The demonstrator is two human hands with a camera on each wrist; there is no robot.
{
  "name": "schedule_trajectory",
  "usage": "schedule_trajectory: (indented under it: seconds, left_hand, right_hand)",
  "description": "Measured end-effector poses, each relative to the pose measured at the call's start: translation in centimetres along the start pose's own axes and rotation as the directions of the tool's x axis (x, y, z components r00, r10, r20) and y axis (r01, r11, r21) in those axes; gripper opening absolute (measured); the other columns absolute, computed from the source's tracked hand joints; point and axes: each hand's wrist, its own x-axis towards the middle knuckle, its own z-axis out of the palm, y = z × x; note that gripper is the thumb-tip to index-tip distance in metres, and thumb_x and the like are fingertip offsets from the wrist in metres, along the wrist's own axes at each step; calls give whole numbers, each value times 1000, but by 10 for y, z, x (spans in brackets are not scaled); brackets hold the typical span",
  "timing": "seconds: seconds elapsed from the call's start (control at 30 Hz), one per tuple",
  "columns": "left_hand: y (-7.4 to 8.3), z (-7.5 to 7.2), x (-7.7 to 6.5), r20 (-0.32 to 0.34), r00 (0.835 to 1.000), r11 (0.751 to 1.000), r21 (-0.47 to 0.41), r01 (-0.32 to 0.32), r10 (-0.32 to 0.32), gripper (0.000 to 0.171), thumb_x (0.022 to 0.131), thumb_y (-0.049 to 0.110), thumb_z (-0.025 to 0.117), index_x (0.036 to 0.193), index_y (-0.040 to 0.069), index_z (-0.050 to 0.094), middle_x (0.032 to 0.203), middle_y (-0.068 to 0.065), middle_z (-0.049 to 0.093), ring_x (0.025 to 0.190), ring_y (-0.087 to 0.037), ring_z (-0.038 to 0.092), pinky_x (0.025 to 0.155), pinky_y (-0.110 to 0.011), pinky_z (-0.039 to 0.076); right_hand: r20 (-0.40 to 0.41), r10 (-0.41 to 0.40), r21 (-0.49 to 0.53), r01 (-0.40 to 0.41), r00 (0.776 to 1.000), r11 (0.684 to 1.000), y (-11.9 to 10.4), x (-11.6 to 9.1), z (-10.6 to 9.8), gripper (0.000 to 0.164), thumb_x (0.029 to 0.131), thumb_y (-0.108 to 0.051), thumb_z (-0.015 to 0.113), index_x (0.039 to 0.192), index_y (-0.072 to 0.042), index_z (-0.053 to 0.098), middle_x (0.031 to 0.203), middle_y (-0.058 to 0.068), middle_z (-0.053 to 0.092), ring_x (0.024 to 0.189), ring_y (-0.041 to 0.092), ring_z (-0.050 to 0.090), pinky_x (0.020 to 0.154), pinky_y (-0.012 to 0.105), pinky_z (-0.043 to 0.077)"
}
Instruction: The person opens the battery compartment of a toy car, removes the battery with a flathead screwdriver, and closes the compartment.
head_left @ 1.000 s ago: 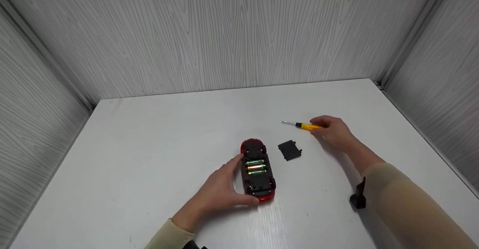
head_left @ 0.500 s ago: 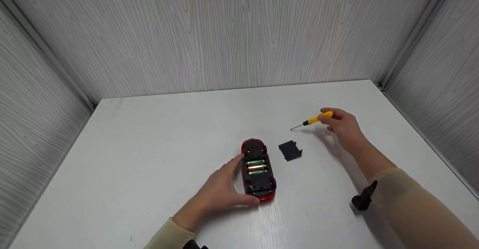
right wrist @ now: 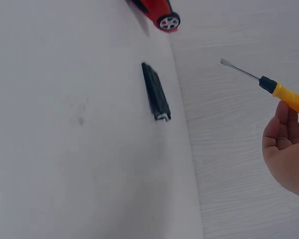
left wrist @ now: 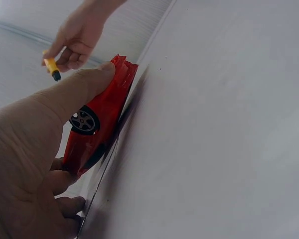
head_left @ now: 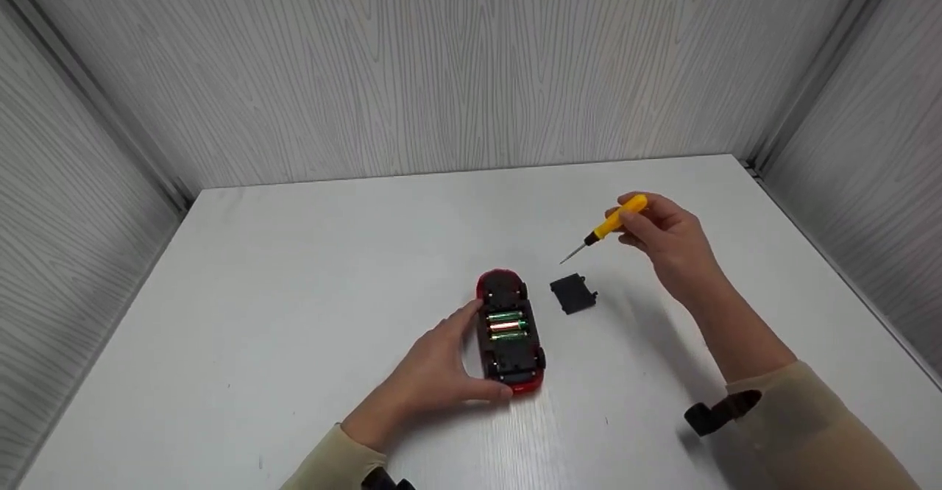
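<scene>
Right grip (head_left: pixel 670 240) is pinching a likely light flathead screwdriver (right wrist: pixel 268 84) by its handle (head_left: pixel 609 224), the best spot, towards the surface's (head_left: pixel 331 269) far right corner; left grip (head_left: pixel 434 372) is holding a toy car (head_left: pixel 514 352) between side edges.

I'm seeing batteries (head_left: pixel 507 326) sitting in the toy car (head_left: pixel 514 356); to its right a cover (head_left: pixel 573 293) is lying, a screwdriver (head_left: pixel 608 226) hovering.

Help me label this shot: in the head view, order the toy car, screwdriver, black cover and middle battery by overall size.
1. Toy car
2. Screwdriver and black cover: too close to rank; the screwdriver looks longer but thinner, and being held up may enlarge it
3. Middle battery
</scene>
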Motion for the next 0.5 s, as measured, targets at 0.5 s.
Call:
schedule_trajectory:
  seconds: [0.5]
  left_hand:
    - [3, 1, -2, -1, 1000, 1000, 11, -7, 7, 131, 63, 69, 93, 169, 23, 29, 165, -1, 43, 151, -25, 40, 121, -51, 35]
  right_hand:
    - [85, -188, -181, 200, 979, 963, -24, -33, 33, 26, 107, -18, 67, 129, -3, 69, 121, 13, 74, 109, 28, 68, 89, 28, 57]
